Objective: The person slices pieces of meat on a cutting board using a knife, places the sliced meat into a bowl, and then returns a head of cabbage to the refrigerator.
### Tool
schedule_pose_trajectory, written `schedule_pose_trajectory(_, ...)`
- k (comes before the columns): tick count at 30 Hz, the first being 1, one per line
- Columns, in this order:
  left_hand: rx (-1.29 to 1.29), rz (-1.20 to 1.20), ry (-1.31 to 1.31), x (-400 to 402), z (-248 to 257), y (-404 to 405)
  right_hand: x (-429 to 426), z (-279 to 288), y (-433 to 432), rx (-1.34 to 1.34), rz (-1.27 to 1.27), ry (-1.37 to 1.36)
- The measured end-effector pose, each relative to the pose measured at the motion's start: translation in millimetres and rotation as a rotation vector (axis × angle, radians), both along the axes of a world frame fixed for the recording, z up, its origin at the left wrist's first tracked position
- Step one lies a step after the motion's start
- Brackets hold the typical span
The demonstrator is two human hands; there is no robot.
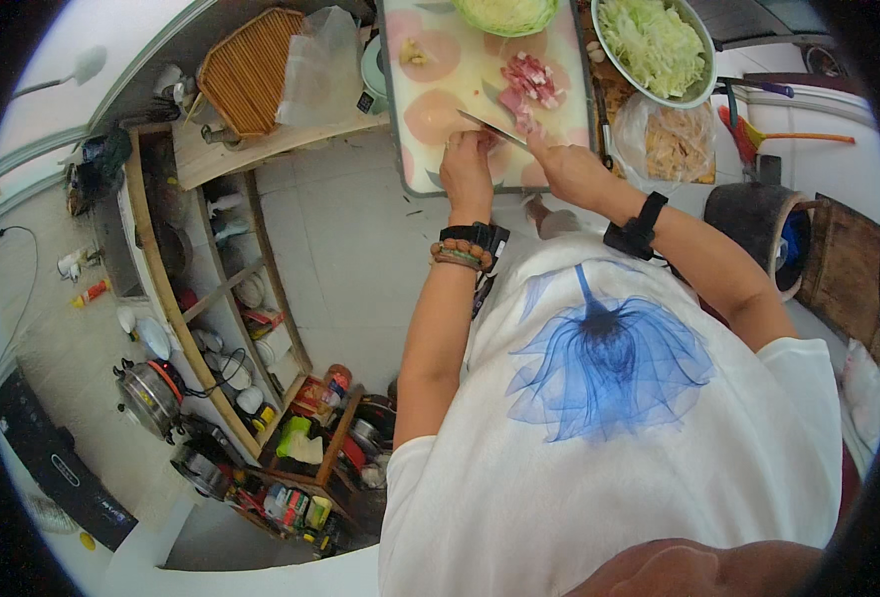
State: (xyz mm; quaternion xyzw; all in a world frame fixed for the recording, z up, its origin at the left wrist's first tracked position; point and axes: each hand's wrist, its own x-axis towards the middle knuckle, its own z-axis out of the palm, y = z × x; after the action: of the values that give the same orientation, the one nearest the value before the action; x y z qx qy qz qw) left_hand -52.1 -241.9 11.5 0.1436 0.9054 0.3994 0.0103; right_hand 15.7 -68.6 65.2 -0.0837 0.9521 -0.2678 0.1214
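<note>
My right hand (570, 172) grips a kitchen knife (493, 125) by its handle, the blade pointing left across the patterned cutting board (428, 168). Close to the blade, my left hand (468, 168) has its fingers bent down at the board. Something reddish shows beside those fingertips, but whether they hold it is hidden. Beyond the knife lies a pile of cut pink meat (533, 78), with a longer meat strip (516, 108) nearer the blade. A small heap of chopped pale yellow pieces (412, 52) sits at the board's left. Part of a cut cabbage (507, 15) rests at the far edge.
Right of the board stands a bowl of shredded cabbage (652, 45). A plastic bag (634, 138) and a black-handled tool (602, 123) lie nearby. To the left are a woven bamboo tray (249, 71) and a clear plastic sheet (320, 67). Wooden shelves (223, 298) hold dishes.
</note>
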Motion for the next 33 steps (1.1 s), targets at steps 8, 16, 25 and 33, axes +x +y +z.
schedule_pose_trajectory(8,0.063,-0.032,-0.084,-8,-6,-2,-20,-4,-9,-0.024,0.006,-0.076)
schedule_pose_trajectory(16,0.161,-0.053,-0.171,-11,-3,-6,-46,-10,-20,0.027,0.01,-0.277)
schedule_pose_trajectory(25,0.069,-0.038,-0.137,-13,-7,-6,-40,-53,-23,0.05,-0.073,-0.149)
schedule_pose_trajectory(33,0.237,0.164,-0.202,-9,-24,-26,-27,-45,-3,-0.144,-0.234,-0.033)
